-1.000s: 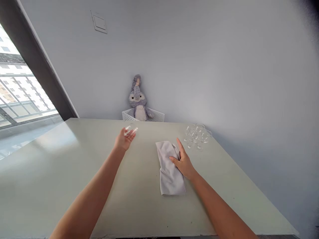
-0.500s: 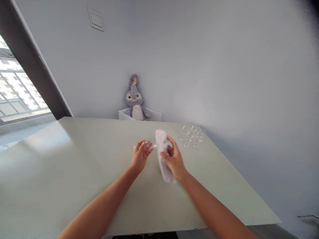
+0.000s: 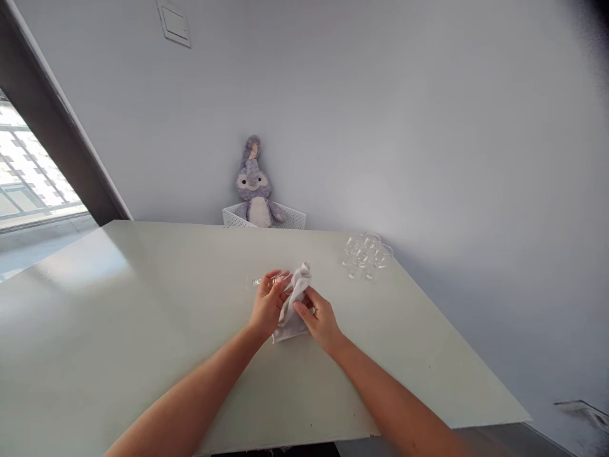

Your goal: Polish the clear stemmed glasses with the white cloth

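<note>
My left hand (image 3: 269,301) is closed around a clear stemmed glass (image 3: 257,281) held on its side, its foot pointing left. The glass's bowl is mostly hidden behind my fingers and a white cloth (image 3: 295,324). My right hand (image 3: 321,317) grips the cloth between thumb and fingers and holds it against the bowl end of the glass. The cloth is bunched at the top, and its lower part hangs beneath my left hand.
Several clear stemmed glasses (image 3: 365,254) stand grouped at the back right of the pale table (image 3: 190,266). Behind the table's far edge, a grey plush toy (image 3: 257,187) sits in a white perforated basket (image 3: 297,219). A wall (image 3: 457,158) runs along the right.
My right hand has brought the cloth left and down against the glass. The cloth, which hung long and upright beside the glass, is now bunched and covers its bowl end.
</note>
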`<state>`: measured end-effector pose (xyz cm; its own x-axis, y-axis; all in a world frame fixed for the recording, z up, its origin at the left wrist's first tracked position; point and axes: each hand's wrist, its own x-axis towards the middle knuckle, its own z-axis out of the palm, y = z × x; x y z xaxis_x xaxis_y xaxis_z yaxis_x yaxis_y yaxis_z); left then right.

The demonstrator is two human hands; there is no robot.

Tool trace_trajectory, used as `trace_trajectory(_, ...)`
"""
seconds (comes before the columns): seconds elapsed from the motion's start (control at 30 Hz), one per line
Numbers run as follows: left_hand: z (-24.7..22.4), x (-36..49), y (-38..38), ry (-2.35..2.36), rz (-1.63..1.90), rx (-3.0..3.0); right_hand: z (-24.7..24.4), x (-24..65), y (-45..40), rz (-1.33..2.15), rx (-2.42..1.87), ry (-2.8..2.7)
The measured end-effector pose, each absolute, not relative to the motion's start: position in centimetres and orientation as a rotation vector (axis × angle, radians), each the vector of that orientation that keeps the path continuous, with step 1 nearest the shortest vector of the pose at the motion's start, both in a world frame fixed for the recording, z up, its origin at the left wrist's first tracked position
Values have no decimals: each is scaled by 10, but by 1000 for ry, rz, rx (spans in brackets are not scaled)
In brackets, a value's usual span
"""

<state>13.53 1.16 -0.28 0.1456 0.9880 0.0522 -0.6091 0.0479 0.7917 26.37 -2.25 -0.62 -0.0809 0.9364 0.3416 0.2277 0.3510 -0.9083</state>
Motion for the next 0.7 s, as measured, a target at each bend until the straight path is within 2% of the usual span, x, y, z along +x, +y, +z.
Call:
trace_trajectory(0.1, -3, 134, 10, 669, 1340, 946, -9, 264, -22, 1017, -1088, -1537)
trace_trajectory(0.23, -6, 130, 9, 728, 1084, 1207, -13, 263, -20, 1297, -1039, -1427)
trace_trajectory(0.47, 4, 117, 17, 652, 1048, 1461, -12, 269, -11, 1711, -797, -810)
trace_trajectory(0.57, 6, 114, 20, 696, 1008, 1479, -11, 268, -18, 1682, -830, -1021)
trace_trajectory(0.7, 4, 113, 21, 857, 897, 1444, -13, 261, -29, 1230, -1054, -1485)
